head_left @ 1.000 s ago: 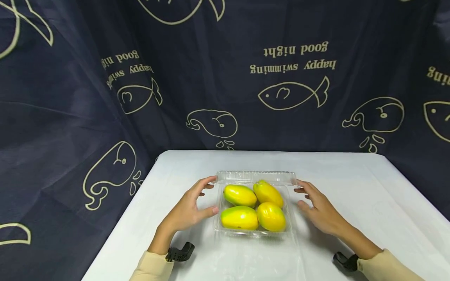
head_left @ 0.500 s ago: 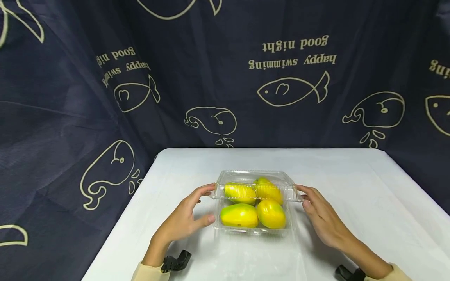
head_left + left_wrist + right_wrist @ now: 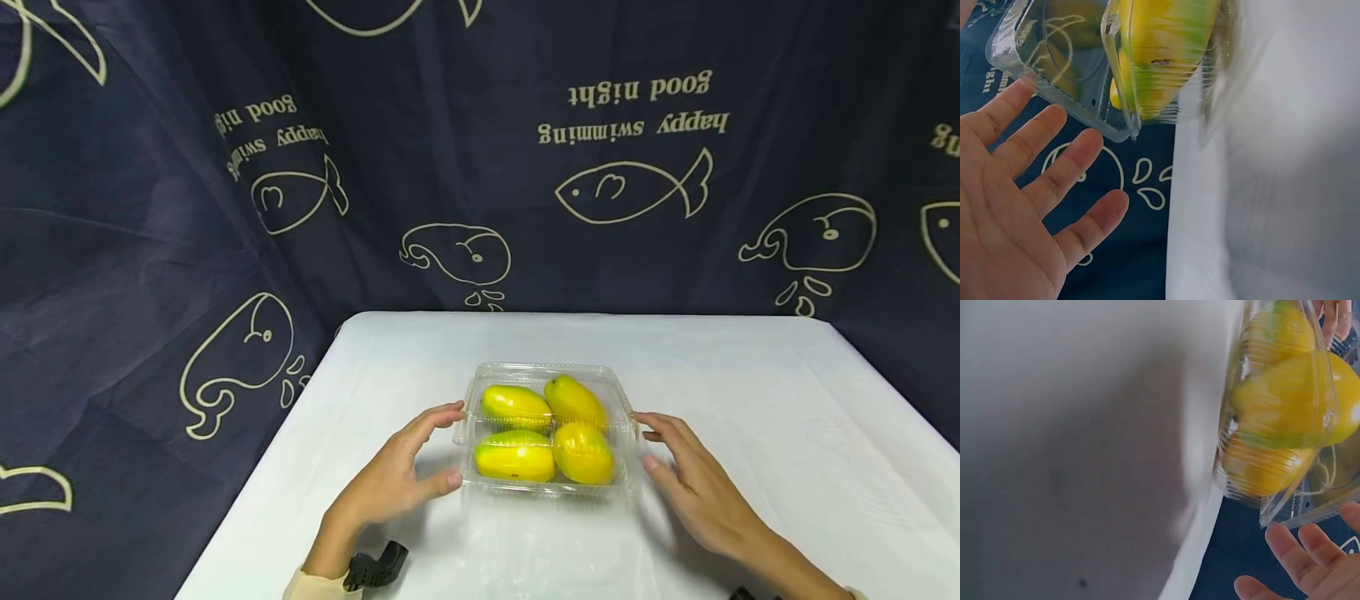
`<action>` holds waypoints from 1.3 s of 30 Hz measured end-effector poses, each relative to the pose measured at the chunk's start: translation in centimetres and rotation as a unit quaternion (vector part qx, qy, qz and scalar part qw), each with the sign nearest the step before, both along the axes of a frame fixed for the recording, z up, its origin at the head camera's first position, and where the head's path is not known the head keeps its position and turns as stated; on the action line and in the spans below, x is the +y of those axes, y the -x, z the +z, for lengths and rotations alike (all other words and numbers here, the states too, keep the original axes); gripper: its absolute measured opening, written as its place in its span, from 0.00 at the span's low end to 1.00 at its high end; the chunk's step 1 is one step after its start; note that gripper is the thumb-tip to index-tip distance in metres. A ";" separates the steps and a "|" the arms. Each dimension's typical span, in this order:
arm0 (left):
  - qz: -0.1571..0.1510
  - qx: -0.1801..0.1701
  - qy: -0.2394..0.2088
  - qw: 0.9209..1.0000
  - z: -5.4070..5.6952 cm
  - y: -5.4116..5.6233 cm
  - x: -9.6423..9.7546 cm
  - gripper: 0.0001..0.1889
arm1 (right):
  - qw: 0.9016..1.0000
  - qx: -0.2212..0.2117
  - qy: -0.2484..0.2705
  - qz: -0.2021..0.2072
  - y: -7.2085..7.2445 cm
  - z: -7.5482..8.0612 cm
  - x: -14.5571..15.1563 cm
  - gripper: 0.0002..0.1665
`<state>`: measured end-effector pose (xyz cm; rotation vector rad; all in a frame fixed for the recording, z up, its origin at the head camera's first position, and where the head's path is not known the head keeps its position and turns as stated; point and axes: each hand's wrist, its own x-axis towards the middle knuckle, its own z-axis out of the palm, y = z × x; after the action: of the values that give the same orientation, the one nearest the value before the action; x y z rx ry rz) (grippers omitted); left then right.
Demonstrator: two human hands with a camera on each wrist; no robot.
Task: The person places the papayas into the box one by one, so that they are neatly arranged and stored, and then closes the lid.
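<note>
A clear plastic clamshell box [image 3: 543, 490] lies on the white table with several yellow-green mangoes [image 3: 515, 458] inside. Its hinged lid [image 3: 550, 369] slants over the fruit, hinge at the far side, front edge still raised above the base. My left hand [image 3: 393, 475] is at the box's left side, its straight, spread fingertips touching the lid's edge. On the right, my right hand [image 3: 697, 483] meets the opposite lid edge with extended fingertips, thumb apart from it. Both wrist views show a gap between lid and base, and palms holding nothing.
The white tablecloth [image 3: 750, 367] surrounds the box. A dark blue curtain [image 3: 525, 275] with fish and whale drawings hangs behind the table and along its left. A black strap device [image 3: 375, 567] sits on the left wrist.
The lid has swung from nearly upright down toward me over the mangoes. Both hands have come nearer along with its edge. The base and fruit have stayed in place.
</note>
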<state>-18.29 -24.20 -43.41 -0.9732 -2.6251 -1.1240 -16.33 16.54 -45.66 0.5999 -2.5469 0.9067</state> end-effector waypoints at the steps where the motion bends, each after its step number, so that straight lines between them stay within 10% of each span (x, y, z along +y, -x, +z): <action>1: 0.000 -0.002 0.000 1.000 -0.1 0.0 0.0 0.37 | 1.000 0.003 -0.003 0.000 -0.1 -0.1 0.0 0.31; 17: 0.049 -0.017 0.015 0.999 -0.8 -1.2 0.4 0.30 | 0.996 -0.065 -0.031 -0.046 -1.6 0.0 -0.9 0.28; 39: 0.080 -0.041 0.024 0.996 -1.7 -0.2 1.2 0.18 | 0.976 -0.205 0.070 -0.020 -1.1 0.7 -1.1 0.18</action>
<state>-18.06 -23.02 -45.11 -0.7232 -2.7492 -1.0886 -15.28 15.48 -44.98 0.3458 -2.8042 1.2971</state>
